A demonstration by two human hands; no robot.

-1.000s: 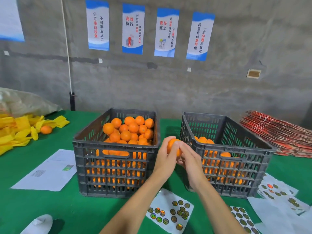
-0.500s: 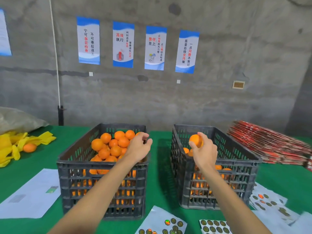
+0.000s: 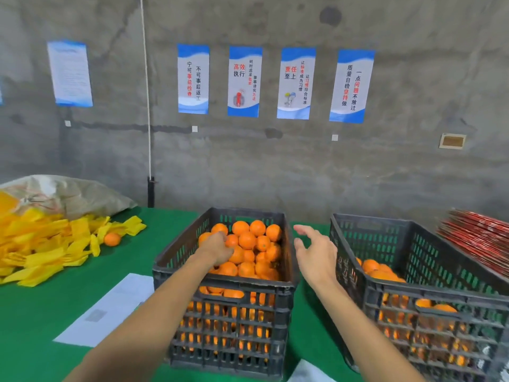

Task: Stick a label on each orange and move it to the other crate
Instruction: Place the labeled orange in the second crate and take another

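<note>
Oranges [image 3: 248, 244] heaped high in the left crate [image 3: 228, 293], pile cresting near its rim; the right crate [image 3: 418, 296] holds only a shallow layer, so sorting looks far from done (judgement).

Left hand [image 3: 217, 248] is down on the heap at about 9 o'clock of the pile, fingers curled over one fruit; whether it has closed around it I cannot tell, the fingertips being hidden. Probably picking the next orange to label.

Right hand [image 3: 314, 252] hovers in the gap between the crates, fingers spread wide, holding nothing, likely waiting to receive the fruit.

Edges: the two crate walls leave a narrow lane of green table [image 3: 41, 312]; lifting over the rim is the free route.

Outward: paper sheet [image 3: 110, 310] at 8 o'clock of the left crate, yellow wrappers [image 3: 41, 244] and a stray orange [image 3: 112, 239] at 10 o'clock, red stack [image 3: 479, 235] at 2 o'clock. Label sheets not identifiable here.
</note>
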